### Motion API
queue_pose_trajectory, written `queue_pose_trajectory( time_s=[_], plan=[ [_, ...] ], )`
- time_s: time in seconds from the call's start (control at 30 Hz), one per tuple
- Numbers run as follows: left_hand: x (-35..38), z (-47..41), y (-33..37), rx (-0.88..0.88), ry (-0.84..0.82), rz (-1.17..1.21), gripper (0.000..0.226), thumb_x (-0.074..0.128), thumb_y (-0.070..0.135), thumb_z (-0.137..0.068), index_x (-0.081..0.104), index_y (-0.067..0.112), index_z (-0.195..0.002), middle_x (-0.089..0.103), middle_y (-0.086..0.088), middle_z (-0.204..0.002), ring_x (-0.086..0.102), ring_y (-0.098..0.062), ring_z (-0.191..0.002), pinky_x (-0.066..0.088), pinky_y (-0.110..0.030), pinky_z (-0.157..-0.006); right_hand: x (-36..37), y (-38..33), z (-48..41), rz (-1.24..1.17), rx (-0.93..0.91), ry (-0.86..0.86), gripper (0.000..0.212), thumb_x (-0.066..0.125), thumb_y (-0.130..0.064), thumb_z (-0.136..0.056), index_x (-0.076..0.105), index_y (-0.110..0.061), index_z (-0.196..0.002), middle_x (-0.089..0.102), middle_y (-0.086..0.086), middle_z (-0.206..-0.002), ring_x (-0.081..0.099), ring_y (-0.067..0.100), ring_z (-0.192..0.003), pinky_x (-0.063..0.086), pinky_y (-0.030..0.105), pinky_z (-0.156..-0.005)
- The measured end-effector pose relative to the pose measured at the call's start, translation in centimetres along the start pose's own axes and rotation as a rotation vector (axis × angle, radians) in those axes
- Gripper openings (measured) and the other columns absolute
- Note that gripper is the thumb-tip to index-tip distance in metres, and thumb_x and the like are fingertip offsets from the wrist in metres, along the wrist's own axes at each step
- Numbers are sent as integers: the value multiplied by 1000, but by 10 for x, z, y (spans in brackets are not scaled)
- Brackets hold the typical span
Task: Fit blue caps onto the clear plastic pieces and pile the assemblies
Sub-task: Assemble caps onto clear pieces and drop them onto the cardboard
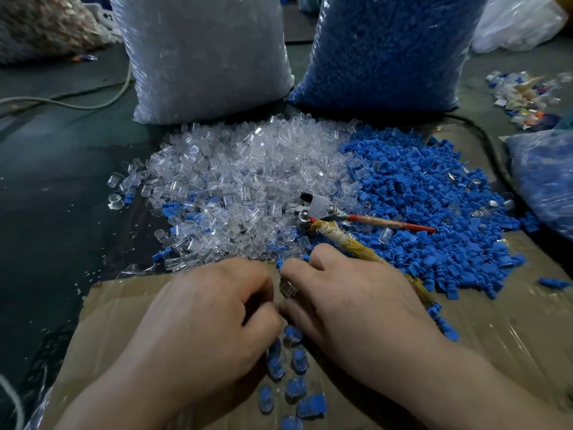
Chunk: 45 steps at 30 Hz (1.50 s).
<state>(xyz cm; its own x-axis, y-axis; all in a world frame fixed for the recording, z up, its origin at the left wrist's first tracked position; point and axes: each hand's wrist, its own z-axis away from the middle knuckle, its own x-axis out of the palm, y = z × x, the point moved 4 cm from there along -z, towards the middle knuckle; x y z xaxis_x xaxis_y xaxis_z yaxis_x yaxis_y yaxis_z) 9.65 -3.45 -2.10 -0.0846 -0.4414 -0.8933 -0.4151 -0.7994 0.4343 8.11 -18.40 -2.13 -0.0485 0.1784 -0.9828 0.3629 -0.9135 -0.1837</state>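
Note:
My left hand (214,308) and my right hand (347,299) meet fingertip to fingertip over the cardboard sheet (124,308). Between them sits a clear plastic piece (287,287) with a blue cap (280,264) at its top; which fingers pinch which part is partly hidden. Below the hands lies a small pile of capped assemblies (293,380). Beyond the hands spreads a heap of loose clear pieces (235,181), and to its right a heap of loose blue caps (434,206).
A pair of pliers (322,212) with a red handle and a tape-wrapped handle lies between the heaps, its wrapped handle running under my right hand. A bag of clear pieces (204,54) and a bag of blue caps (387,51) stand behind. Another bag (545,178) lies right.

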Motion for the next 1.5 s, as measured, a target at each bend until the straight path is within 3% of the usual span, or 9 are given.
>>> queue_pose_trajectory(
  time_s=[0.13,0.3,0.5,0.67,0.8,0.93,1.03,1.13,1.5],
  plan=[
    [0,1,1,38,-11,1,29,41,58,-74,56,34,-76,57,17,-72,57,-5,-64,51,-34,-54,0,0,-4,-40,-14,66,12,38,-42,-99,43,-31,-103,32,-7,-84,40,15,-61,36,35,-47],
    [-2,1,5,46,18,119,27,47,58,-78,63,36,-82,60,20,-82,60,-3,-74,52,-31,-60,-3,6,0,-161,-2,146,25,28,-53,-93,44,-34,-96,47,-12,-89,52,12,-75,48,38,-65],
    [-1,1,10,1,215,282,16,74,42,-75,63,36,-85,62,17,-84,61,-2,-80,43,-7,-65,-7,16,5,-792,183,191,20,47,-57,-88,59,-41,-91,65,-19,-77,62,0,-67,50,21,-51],
    [1,-2,15,23,321,316,13,72,22,-73,62,28,-79,63,15,-86,61,-5,-84,42,-8,-69,-4,5,6,-983,186,49,22,43,-56,-91,56,-38,-92,68,-4,-68,67,11,-58,55,46,-54],
    [1,1,13,-24,363,481,12,65,42,-77,62,32,-82,67,15,-89,66,-10,-78,49,-14,-64,-13,11,7,-732,117,169,36,34,-67,-87,55,-40,-93,64,-16,-80,62,3,-72,54,37,-60],
    [6,3,-3,-259,336,612,36,55,59,-68,63,29,-86,72,14,-87,69,-15,-74,60,-50,-66,-13,12,5,-273,64,183,31,30,-57,-90,49,-38,-106,54,-17,-90,54,5,-80,47,30,-68],
    [8,2,-1,-232,266,538,30,46,55,-75,59,29,-83,71,19,-89,67,-7,-83,58,-47,-70,-4,6,0,-36,51,99,37,25,-53,-89,46,-35,-114,45,-13,-90,48,13,-71,32,28,-51],
    [9,0,2,-189,209,453,26,41,52,-79,54,30,-83,68,25,-92,64,-2,-85,54,-42,-69,0,4,-5,15,85,55,31,29,-55,-91,44,-35,-110,33,-10,-82,35,14,-60,17,27,-44],
    [9,0,3,-224,165,538,34,42,59,-73,58,32,-86,73,18,-85,68,-8,-75,57,-48,-65,-1,5,-5,-19,77,35,19,24,-53,-84,27,-33,-82,34,-10,-76,36,13,-58,17,25,-45]
  ],
)
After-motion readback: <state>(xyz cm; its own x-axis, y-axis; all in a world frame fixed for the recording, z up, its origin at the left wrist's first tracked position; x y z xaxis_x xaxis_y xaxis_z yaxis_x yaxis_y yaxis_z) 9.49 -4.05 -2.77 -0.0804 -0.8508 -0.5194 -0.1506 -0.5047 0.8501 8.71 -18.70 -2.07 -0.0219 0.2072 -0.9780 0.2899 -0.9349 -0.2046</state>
